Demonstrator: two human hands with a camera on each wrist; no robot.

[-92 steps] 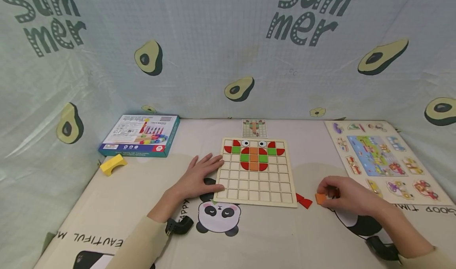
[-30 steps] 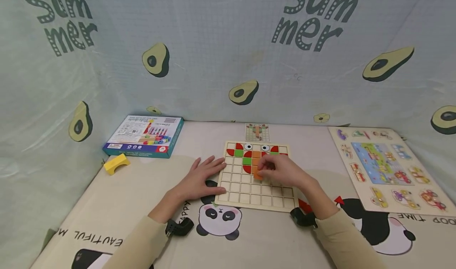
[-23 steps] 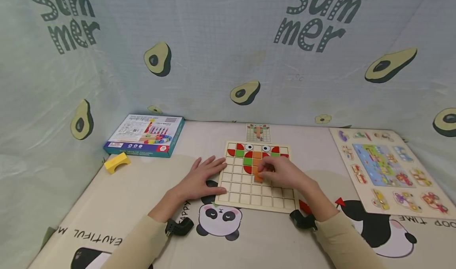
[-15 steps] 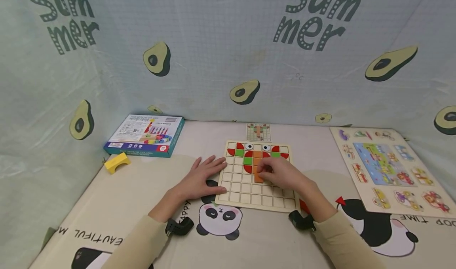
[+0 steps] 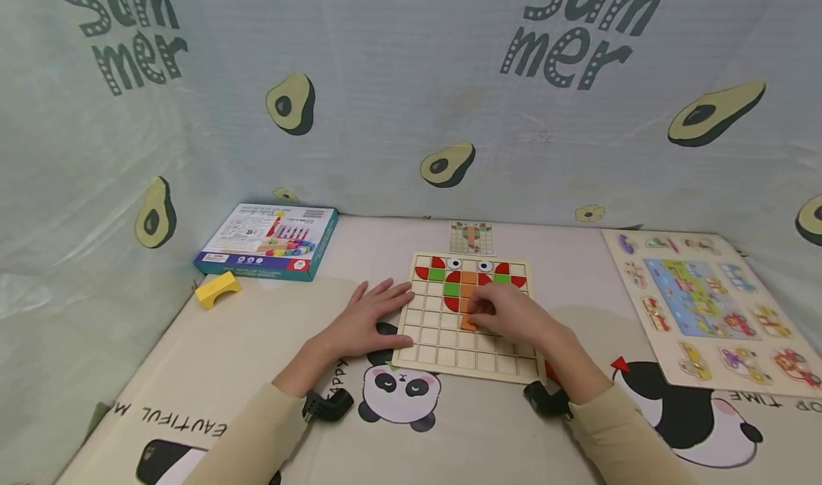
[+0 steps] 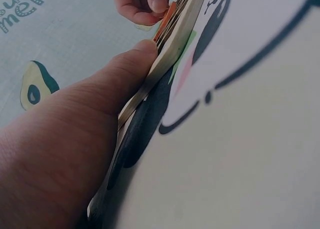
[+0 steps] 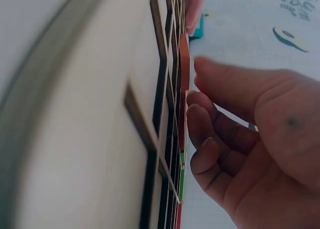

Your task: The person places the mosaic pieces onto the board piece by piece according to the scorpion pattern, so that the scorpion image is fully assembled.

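A wooden grid board [image 5: 446,356] lies on the table, its upper part filled with red, green and orange tiles and two eye tiles. My left hand [image 5: 362,328] rests spread along the board's left edge; in the left wrist view its thumb [image 6: 135,64] presses on the rim. Over the middle of the board, my right hand [image 5: 510,314] has thumb and fingertips at an orange square tile [image 5: 467,323], just below the orange column. The right wrist view shows that orange tile [image 7: 185,64] sitting proud of the grid. My right hand covers some tiles on the pattern's right side.
Behind the board lies a small pattern card [image 5: 472,238]. A boxed toy set [image 5: 266,241] and a yellow arch block [image 5: 218,289] are at left, a picture puzzle board [image 5: 700,307] at right. Red pieces [image 5: 551,372] lie partly behind my right wrist; a red triangle [image 5: 619,364] is farther right.
My right hand has carried the orange tile from the table right of the board to the board's middle. It has hardly moved in the last second. My left hand stays on the edge.
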